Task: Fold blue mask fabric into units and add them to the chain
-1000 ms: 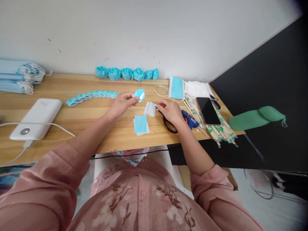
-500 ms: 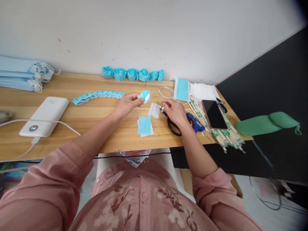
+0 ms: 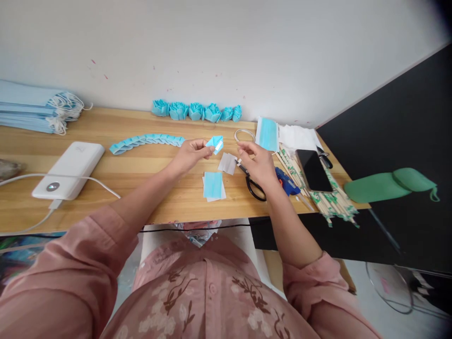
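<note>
My left hand [image 3: 195, 151] pinches a folded light-blue piece of mask fabric [image 3: 215, 144] with a white strip on its face. To its right, my right hand [image 3: 257, 160] is held with thumb and fingers bent together; whatever is in them, if anything, is too small to make out. Black-handled scissors [image 3: 254, 189] lie partly under the right hand, with a small white bit [image 3: 239, 162] by them. Between the hands lie whitish fabric pieces [image 3: 228, 163]. Nearer me is a small stack of blue and white squares [image 3: 213, 185]. A row of folded blue pieces [image 3: 146, 140] curves away behind the left hand.
Blue fabric flowers [image 3: 196, 111] line the wall. Masks [image 3: 26, 108] and a power bank [image 3: 68, 169] with a cable are at left. At right are a mask [image 3: 267, 134], blue glue gun [image 3: 287, 182], phone [image 3: 314, 170], wrapped chopsticks [image 3: 335, 207] and green bottle [image 3: 374, 185].
The view has shifted slightly. My left hand still holds the folded piece, now turned a little. The right hand's fingers have moved up slightly from the scissors.
</note>
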Available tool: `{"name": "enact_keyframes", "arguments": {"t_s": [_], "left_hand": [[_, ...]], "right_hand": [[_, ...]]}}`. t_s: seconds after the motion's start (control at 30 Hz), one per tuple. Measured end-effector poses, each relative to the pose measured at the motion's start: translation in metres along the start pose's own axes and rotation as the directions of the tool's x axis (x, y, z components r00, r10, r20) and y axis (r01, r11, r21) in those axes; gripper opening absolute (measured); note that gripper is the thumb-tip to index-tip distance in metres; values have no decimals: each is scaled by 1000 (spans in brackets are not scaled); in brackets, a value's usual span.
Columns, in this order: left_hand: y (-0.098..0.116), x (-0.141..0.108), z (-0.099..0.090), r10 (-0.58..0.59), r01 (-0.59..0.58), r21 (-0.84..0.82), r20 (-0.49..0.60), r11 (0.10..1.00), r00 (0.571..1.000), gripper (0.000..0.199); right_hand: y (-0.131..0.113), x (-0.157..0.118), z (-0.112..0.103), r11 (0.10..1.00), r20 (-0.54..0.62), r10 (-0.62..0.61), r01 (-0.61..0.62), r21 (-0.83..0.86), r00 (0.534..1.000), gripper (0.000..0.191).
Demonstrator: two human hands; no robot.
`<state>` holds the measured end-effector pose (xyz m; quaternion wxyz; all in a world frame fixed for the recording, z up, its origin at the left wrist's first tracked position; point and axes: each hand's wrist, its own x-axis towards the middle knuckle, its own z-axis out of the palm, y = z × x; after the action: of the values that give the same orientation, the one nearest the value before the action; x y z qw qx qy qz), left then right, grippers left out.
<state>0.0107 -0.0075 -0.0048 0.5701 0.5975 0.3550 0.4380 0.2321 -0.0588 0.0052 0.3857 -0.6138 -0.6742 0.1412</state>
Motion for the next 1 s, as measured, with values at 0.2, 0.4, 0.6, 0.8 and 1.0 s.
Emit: {"name": "enact_keyframes", "arguments": {"t_s": [0.2, 0.4, 0.6, 0.8, 1.0], "left_hand": [[0, 0, 0, -7, 6, 5, 13, 1000, 1000, 33], [-2, 0, 1, 7, -9, 19, 71, 1000, 997, 31], [-2, 0, 1, 17, -20, 25, 117, 999, 993, 33], [-1, -1, -1, 36, -42, 43, 129, 998, 991, 33], [0, -1, -1, 50, -57, 61, 110, 997, 993, 34]], "right_hand": [[-18, -1, 10, 957, 34, 40, -48, 286, 999, 34], [-29, 2, 19, 863, 129, 71, -126, 489, 989, 42], [-31, 8, 27, 822, 128, 74, -133, 554, 989, 45], [-32, 6, 27, 800, 99, 91, -133, 585, 991, 41], [-34, -4, 34, 757, 204, 79, -192, 625, 976, 49]]}}
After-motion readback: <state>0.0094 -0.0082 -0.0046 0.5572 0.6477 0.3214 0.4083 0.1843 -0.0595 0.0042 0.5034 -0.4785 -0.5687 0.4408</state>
